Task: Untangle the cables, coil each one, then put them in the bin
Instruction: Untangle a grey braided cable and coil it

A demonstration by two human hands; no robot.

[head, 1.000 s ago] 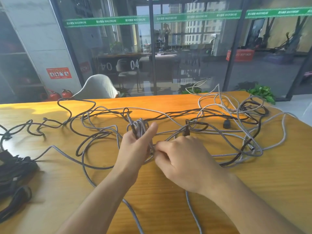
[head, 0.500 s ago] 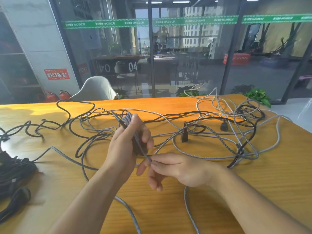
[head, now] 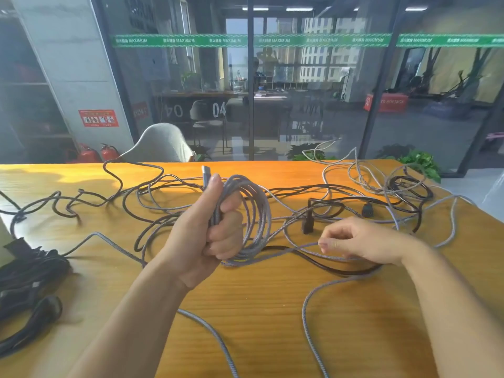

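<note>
My left hand: my left hand (head: 211, 227) is up above the table with its fingers curled tight round a coil of grey braided cable (head: 249, 219). My thumb points up along it.
Grey coil: the coil hangs in a few round loops on the right side of my fist. A small grey metal plug (head: 206, 173) sticks up out of the top, just past my thumb.
My right hand: my right hand (head: 351, 240) is low, near the table, to the right of the coil. Its finger and thumb pinch a loose grey braided strand (head: 302, 248) that runs back to the coil.
Loose grey cable: more of the grey braided cable lies on the table near me, bending under both of my arms.
Messy pile: a messy tangle of black and grey cables (head: 395, 192) lies across the far part of the table, thickest at the far right. A black plug (head: 367, 210) and a dark brown plug (head: 307, 226) lie in it, between my two hands and a bit farther back.
Table: the long orange wooden table (head: 259, 309) holds all of it.
Left edge: a heap of black cables (head: 30, 276) sits at the left edge, well apart from my hands.
Bin: I cannot see a bin.
Behind: a pale grey chair (head: 161, 144) stands just past the far edge, in front of a glass wall.
</note>
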